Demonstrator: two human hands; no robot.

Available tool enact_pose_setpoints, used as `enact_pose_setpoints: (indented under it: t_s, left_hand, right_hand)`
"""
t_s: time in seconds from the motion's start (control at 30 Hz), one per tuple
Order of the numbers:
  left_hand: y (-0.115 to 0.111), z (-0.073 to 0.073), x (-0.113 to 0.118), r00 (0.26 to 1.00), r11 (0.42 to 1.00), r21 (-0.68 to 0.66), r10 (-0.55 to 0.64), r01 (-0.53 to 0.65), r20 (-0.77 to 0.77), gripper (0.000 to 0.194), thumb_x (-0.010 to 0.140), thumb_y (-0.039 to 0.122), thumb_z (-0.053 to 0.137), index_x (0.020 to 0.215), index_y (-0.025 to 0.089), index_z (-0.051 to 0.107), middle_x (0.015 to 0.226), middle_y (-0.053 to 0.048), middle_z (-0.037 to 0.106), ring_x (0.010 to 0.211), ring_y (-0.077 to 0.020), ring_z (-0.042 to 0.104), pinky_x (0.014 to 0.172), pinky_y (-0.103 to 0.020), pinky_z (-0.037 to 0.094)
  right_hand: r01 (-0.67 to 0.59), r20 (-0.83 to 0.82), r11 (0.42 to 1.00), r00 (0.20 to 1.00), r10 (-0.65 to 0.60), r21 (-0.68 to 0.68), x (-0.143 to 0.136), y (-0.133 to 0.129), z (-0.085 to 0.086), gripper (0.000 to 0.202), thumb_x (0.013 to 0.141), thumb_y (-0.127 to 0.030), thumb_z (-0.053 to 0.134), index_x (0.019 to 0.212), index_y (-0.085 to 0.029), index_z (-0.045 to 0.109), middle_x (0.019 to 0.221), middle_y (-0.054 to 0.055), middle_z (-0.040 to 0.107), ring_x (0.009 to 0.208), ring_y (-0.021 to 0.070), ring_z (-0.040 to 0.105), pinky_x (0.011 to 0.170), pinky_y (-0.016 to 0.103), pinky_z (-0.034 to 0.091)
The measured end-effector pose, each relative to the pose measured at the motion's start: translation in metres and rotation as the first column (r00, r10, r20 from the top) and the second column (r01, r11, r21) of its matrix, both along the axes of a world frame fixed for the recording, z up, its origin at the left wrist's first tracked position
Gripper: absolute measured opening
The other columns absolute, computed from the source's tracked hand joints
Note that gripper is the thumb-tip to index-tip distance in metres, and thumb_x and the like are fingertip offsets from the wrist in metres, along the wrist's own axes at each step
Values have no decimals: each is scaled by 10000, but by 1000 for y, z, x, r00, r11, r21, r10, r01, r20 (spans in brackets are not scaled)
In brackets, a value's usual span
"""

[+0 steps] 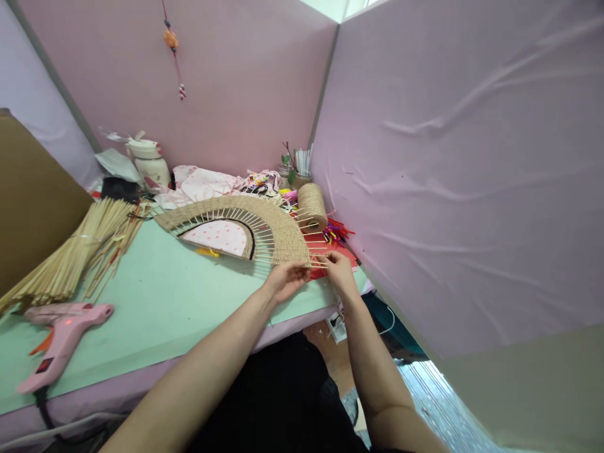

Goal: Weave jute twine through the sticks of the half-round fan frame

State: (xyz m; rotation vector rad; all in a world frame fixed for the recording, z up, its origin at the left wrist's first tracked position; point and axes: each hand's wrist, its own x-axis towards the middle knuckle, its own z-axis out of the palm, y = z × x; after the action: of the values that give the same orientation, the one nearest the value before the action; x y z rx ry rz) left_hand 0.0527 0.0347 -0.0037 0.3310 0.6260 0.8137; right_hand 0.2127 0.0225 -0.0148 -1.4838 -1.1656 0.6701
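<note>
A half-round woven fan point(285, 230) lies on the table, its wide twine band threaded over thin sticks that spread from a pink-dotted cloth centre point(218, 235). My left hand point(289, 280) grips the band's lower right end, thumb on top and fingers beneath. Just to the right, my right hand point(338, 273) is closed in a pinch at the bare stick tips sticking out of the band. What lies between those fingertips is too small to make out. Behind the fan's right side a spool of twine point(311, 202) rests on its side.
A pink glue gun point(68, 333) lies at the front left beside a bundle of thin sticks point(70, 251). Along the back are a white flask point(150, 165), dotted cloth point(202, 182) and a jar of white sticks point(302, 167). Red sheets point(346, 255) lie at right, by the partition wall point(453, 189).
</note>
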Motion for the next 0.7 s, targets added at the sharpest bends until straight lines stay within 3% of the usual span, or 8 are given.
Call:
enact_pose_setpoints:
  t_s: [0.27, 0.47, 0.7]
  left_hand:
    - [1, 2, -1, 1000, 1000, -20, 11, -11, 8, 143, 796, 24, 519, 711, 91, 612, 638, -76, 633, 585, -111, 586, 617, -217, 529]
    - [-1, 4, -1, 1000, 1000, -29, 0, 1, 25, 144, 806, 32, 520, 707, 101, 599, 633, -67, 628, 562, -106, 578, 568, -202, 506]
    - [-3, 7, -4, 990, 995, -30, -87, 91, 114, 114, 808, 74, 519, 751, 92, 616, 672, -93, 641, 561, -123, 576, 503, -208, 451]
  right_hand:
    - [-10, -46, 1000, 999, 11, 22, -4, 6, 2, 379, 652, -529, 689, 644, -168, 576, 618, -6, 577, 576, 126, 465, 573, 255, 380]
    - [60, -15, 991, 998, -59, 119, -10, 8, 4, 365, 687, -521, 665, 637, -177, 553, 592, -24, 529, 569, 122, 444, 576, 252, 367]
    - [152, 171, 959, 966, -195, 238, -6, 2, 5, 375, 766, -515, 634, 619, -181, 548, 573, -25, 518, 559, 124, 438, 585, 262, 375]
